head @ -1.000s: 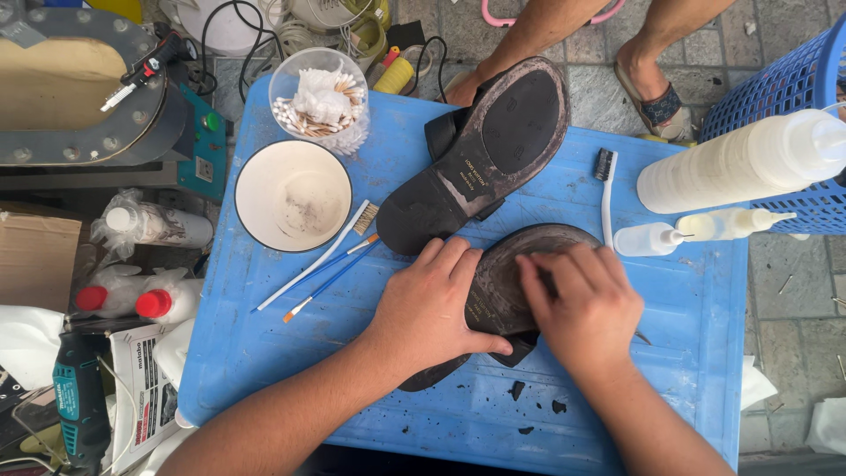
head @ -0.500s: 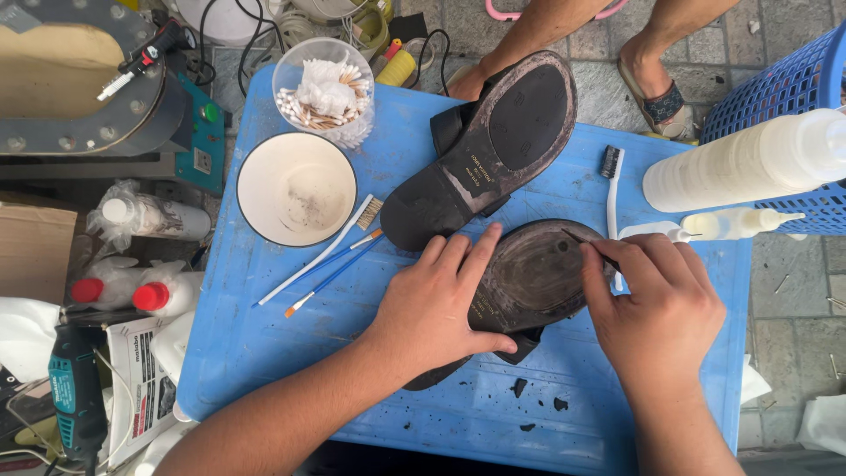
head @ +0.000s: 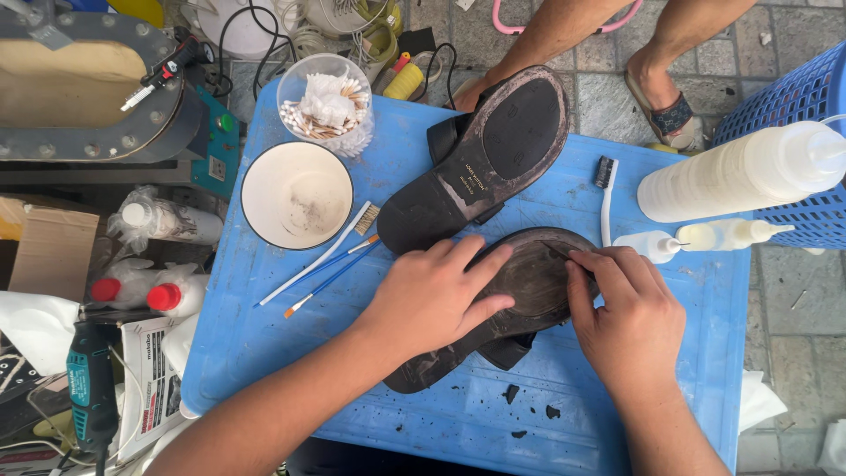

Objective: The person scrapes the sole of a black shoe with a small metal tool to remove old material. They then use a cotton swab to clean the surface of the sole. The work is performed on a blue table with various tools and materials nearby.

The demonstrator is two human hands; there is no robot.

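Palm of left hand flat on sandal sole.

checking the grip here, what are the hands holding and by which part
The left hand lies flat on the sole of the upturned sandal, pinning it to the blue table. The right hand pinches the sole's edge near the toe.

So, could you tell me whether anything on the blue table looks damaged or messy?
Yes: dark flakes lie scattered on the blue table below the worn, scuffed sole that the left hand presses down and the right hand picks at.
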